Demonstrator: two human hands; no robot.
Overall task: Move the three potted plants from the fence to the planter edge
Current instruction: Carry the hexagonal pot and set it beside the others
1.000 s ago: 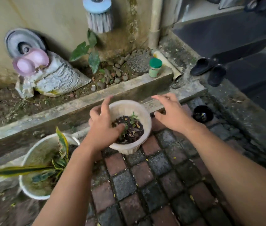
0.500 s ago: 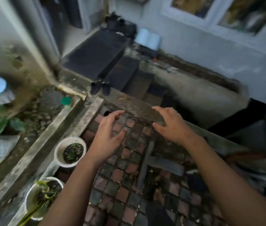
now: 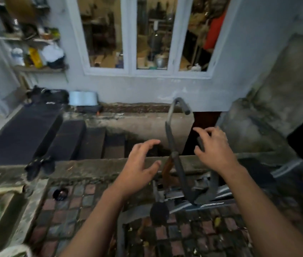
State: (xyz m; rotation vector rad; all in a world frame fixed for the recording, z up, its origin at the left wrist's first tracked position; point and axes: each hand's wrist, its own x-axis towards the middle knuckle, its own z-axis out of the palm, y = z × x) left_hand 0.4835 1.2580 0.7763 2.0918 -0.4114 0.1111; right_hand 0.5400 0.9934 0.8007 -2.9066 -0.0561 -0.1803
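My left hand (image 3: pixel 140 161) and my right hand (image 3: pixel 212 147) hover in front of me, fingers spread and curved, holding nothing. Only the rim of one white pot (image 3: pixel 15 251) shows, at the bottom left corner. The concrete planter edge (image 3: pixel 7 216) runs along the lower left of the view. No other potted plant is in view. Both hands are far to the right of the pot, above a low concrete kerb (image 3: pixel 91 167).
A bent grey metal frame (image 3: pixel 176 145) stands between my hands, leaning over the kerb. Black sandals (image 3: pixel 39 166) lie on the kerb at left. Dark steps (image 3: pixel 69 140) lead up left. A small black pot (image 3: pixel 60 194) sits on the brick paving. A window wall stands behind.
My view has swung right, away from the planter. The white pot my left hand let go of has left the frame. Both hands stay raised and empty.
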